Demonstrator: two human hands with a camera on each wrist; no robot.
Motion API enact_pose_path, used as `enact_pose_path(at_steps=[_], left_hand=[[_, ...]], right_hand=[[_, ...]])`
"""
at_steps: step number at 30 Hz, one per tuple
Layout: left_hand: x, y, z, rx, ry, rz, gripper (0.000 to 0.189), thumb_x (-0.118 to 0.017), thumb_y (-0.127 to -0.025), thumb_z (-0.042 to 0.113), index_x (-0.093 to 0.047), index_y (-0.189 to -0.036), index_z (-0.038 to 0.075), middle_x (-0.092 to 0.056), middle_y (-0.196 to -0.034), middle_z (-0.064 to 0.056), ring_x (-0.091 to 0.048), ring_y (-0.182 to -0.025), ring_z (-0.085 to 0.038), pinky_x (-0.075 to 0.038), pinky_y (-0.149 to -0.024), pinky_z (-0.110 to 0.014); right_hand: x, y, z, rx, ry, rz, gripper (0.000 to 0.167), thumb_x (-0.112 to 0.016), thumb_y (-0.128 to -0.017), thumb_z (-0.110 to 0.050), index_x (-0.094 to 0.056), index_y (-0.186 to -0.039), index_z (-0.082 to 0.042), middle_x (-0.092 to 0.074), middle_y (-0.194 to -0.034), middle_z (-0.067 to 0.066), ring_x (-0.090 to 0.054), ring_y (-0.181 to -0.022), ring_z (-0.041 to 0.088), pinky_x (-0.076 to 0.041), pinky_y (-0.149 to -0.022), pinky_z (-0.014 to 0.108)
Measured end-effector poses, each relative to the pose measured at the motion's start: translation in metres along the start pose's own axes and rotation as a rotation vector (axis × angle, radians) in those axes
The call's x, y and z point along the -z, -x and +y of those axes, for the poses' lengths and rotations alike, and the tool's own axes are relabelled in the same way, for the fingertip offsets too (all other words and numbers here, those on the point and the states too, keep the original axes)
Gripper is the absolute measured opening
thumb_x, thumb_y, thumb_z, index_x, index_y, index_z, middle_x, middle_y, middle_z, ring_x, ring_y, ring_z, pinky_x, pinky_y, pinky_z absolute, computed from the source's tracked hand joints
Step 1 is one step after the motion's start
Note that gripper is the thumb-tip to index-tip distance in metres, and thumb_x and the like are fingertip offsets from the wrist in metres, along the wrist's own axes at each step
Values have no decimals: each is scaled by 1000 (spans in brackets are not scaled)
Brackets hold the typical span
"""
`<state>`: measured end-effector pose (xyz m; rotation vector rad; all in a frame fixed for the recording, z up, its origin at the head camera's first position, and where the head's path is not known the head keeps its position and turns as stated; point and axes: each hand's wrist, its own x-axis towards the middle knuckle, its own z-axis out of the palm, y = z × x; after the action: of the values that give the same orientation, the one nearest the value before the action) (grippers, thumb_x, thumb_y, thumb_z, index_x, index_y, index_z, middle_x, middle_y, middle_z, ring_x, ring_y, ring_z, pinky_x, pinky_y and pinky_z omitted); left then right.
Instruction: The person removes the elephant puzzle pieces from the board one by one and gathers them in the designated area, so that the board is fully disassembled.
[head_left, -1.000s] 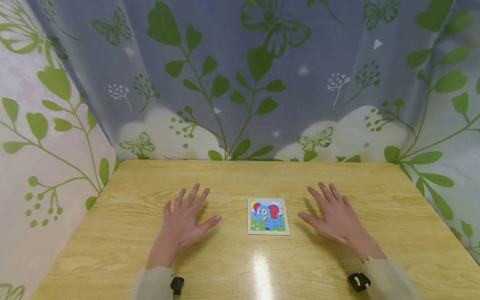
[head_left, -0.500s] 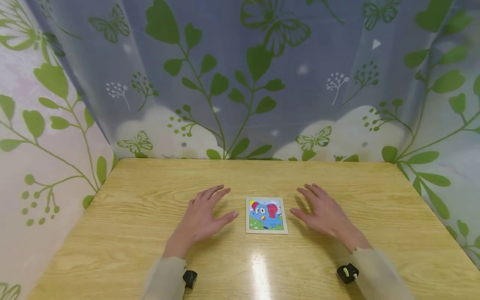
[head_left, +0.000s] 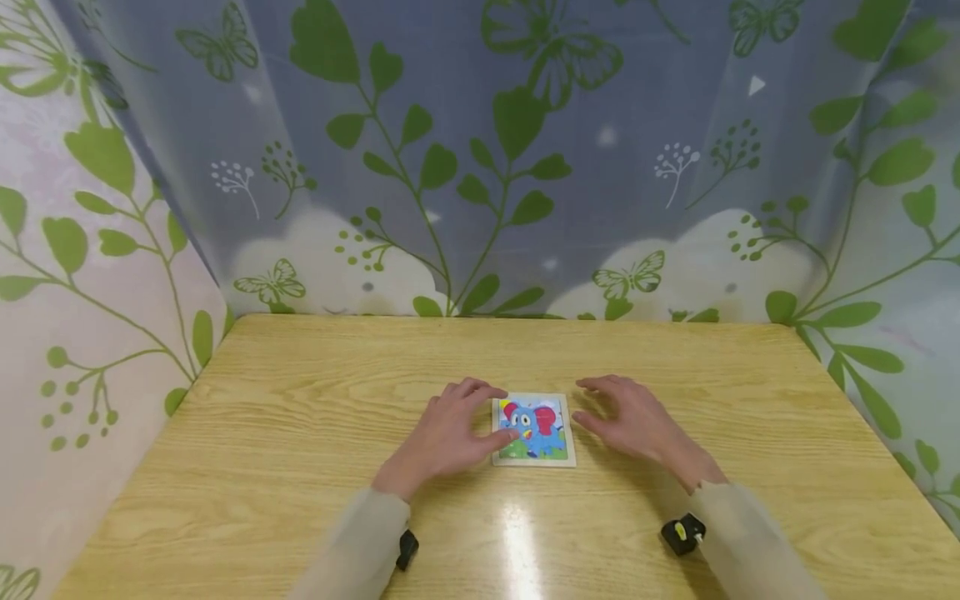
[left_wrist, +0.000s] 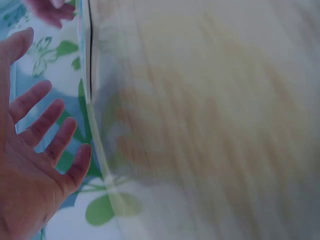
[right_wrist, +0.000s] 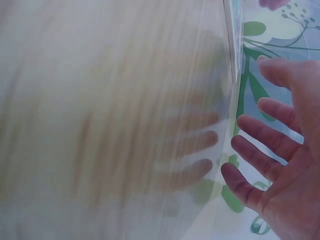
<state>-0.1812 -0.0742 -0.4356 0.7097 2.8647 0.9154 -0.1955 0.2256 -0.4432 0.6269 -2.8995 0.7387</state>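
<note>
Wooden table (head_left: 285, 492), with a small elephant puzzle (head_left: 547, 448) lying flat on it between two hands. Left hand (head_left: 453, 435): fingers loosely spread, thumb over the puzzle's left side; whether it touches, I cannot tell from here. Right hand (head_left: 636, 421): fingers parted, just beside the puzzle's right edge, apart from it. Progress, as I judge it: barely begun; the puzzle's picture appears whole within its border, while a firm hold and any handling of it remain undone
</note>
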Motion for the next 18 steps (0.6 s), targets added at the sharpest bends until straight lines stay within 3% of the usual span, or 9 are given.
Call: enact_pose_path(at_steps=[8,18], left_hand=[[-13,-17,13,-10,-81,-29,58,-62,-93,60,-62,-138,23,-58,-140,-2,-54,-126,-32,-44,-102,-56],[-26,-33,21,76,-159,-58,52,-64,-91,60,-65,-130,26,-57,-134,-1,-49,-122,-27,-41,-98,-50]], right_hand=[[-8,-11,1,40,-59,-5,37,-75,-92,-21,-71,-124,-5,-75,-114,12,-69,-109,33,-51,-100,56],[-9,-21,0,22,-107,-51,29,-77,-90,-19,-75,-117,-7,-75,-101,7,-68,-96,25,-54,-89,48]])
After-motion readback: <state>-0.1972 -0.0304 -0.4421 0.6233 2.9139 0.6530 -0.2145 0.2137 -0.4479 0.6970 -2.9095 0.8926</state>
